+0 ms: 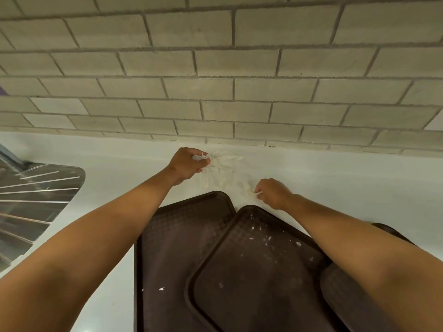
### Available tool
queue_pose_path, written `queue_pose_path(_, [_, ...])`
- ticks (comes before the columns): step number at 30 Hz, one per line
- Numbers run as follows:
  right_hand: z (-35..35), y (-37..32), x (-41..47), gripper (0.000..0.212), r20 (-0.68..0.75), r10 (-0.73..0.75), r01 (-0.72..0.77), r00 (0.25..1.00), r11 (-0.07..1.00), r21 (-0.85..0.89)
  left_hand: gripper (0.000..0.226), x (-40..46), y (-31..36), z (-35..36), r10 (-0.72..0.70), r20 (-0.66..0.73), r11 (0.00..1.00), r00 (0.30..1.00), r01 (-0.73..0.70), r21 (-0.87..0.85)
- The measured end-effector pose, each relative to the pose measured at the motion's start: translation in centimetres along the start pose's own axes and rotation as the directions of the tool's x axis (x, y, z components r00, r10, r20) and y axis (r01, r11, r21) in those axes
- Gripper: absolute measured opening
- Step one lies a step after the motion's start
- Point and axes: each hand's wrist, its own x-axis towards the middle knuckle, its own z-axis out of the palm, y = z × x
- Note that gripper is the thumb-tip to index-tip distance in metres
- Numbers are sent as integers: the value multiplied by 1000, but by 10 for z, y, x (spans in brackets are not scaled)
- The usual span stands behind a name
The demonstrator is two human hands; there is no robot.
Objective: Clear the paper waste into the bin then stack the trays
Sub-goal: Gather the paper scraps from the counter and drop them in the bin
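Observation:
White shredded paper waste (225,167) lies on the white counter against the brick wall. My left hand (188,164) grips a bunch of it at the far end of the pile. My right hand (273,192) pinches paper scraps at the pile's near right end. Just in front of the pile lie dark brown trays: a left tray (172,236), a right tray (259,271) overlapping it and tilted, with small white paper bits on it, and a third tray (388,232) partly hidden under my right forearm. No bin is in view.
A steel sink drainboard (36,195) with ridges sits at the left edge of the white counter (347,183). A grey brick wall (215,80) rises directly behind the paper pile.

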Motion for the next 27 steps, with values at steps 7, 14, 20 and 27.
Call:
queue_pose_path(7, [-48,25,-45,29,-24,38,-34,999,984,175,23,-23,23,21,32,38,993,999,-28,-116])
queue_pose_path(14, [-89,26,-130,26,-125,-58,98,990,937,336,21,-66,50,47,65,52,971,997,-51,-232])
queue_pose_path(20, [-92,34,-206,25,-152,-67,130,986,878,460,18,-122,64,80,14,26,945,1000,-5,-327])
queue_pose_path(27, [-85,48,-282,18,-181,-99,189,979,778,599,11,-209,80,118,29,61,913,998,-2,-408])
